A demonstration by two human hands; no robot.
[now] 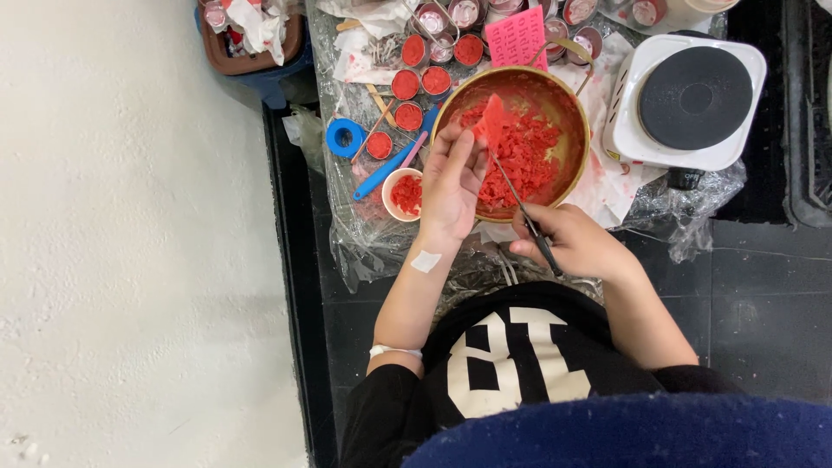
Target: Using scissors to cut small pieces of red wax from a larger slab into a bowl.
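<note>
Head view is giving me a straight look down, and I am watching the left hand (452,184) pinching a flat red piece (490,120) — wax, by the look of it — upright over the brass-coloured bowl (568,102), so that anything cut off is dropping in with the red shavings (524,156) already heaped there. The right hand (574,240) is closed round the handles of a pair of scissors (520,204), blades angling up toward the bottom of the piece; I cannot tell how far the blades are parted, they are so thin here. A small white cup (404,192) of the same red bits is standing just beside the bowl, on crinkled plastic sheeting (364,243) that seems to be spread to catch spills. Small round tins of red (406,85) are clustering behind the bowl, with a blue tape roll (345,137) near them and a white hotplate (689,100) to the right.

Scissor handles are buried in the fist — and the tins at the top edge are being cut off by the frame.
</note>
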